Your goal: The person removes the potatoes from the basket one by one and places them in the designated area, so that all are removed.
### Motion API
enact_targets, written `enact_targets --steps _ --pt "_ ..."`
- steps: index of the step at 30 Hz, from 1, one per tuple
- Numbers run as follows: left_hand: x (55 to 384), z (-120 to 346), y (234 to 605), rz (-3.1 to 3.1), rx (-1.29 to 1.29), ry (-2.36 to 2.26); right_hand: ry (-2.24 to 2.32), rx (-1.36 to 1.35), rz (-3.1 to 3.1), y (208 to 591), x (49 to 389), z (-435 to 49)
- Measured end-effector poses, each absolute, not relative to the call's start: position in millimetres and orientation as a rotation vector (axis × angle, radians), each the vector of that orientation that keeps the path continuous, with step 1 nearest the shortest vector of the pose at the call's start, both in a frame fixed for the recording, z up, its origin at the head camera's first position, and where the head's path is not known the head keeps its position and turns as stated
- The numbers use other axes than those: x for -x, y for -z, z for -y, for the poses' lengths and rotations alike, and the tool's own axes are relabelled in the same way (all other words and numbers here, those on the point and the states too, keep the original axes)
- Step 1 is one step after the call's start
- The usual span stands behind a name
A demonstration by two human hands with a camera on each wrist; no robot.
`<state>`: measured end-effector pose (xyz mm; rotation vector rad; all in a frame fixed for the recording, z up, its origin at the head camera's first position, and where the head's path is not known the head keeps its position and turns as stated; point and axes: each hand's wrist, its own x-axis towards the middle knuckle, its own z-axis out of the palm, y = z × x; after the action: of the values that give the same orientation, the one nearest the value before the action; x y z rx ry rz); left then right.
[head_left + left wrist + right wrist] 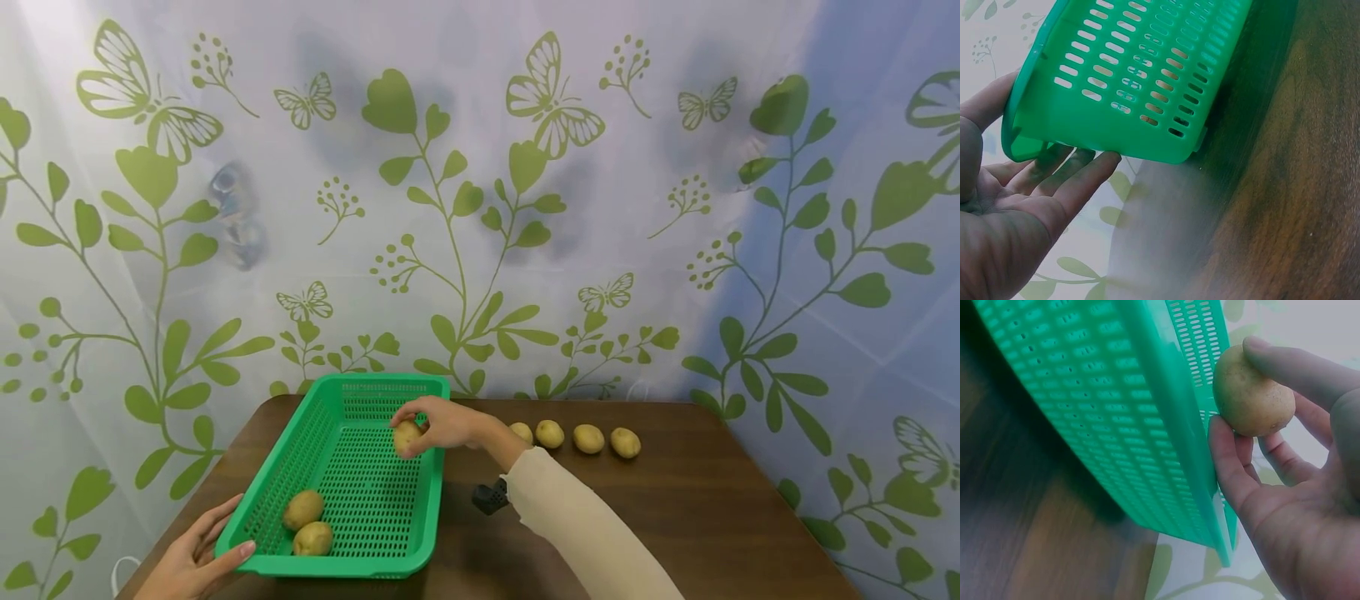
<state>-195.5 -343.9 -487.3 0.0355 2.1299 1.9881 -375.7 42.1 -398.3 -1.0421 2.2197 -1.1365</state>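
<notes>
My right hand (446, 423) pinches a potato (407, 438) between thumb and fingers, above the far right part of a green plastic basket (431, 517). The right wrist view shows that potato (1250, 394) beside the basket's rim (1175, 406). At the basket's near left corner my left hand (197, 554) holds the rim, its thumb over the top. In the left wrist view the left hand's fingers (1088, 181) touch the basket's outer wall (1147, 134). Two potatoes, one (303, 509) behind the other (312, 539), lie inside near the left front corner.
Several potatoes (588, 439) lie in a row at the back of the brown wooden table (660, 517), right of the basket. A small black object (491, 497) sits by the right forearm. Behind the table hangs a leaf-and-butterfly patterned curtain (480, 208).
</notes>
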Motion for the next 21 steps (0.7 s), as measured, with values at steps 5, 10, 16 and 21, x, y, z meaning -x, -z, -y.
enact_targets --steps 5,10,16,21 --pt "198.6 342.6 486.7 -2.101 -0.009 -1.996 1.124 1.053 -2.241 396.1 374.7 -53.4" --pt "197.9 341.9 486.7 -2.122 0.026 -1.978 1.12 1.046 -2.248 397.1 371.8 -63.5" --pt "197.9 338.3 485.4 -2.182 0.011 -1.977 1.119 1.034 -2.268 395.6 367.4 -75.7" --pt "196.9 342.1 484.8 -2.153 0.033 -1.971 1.123 1.028 -2.266 396.5 363.1 -86.7"
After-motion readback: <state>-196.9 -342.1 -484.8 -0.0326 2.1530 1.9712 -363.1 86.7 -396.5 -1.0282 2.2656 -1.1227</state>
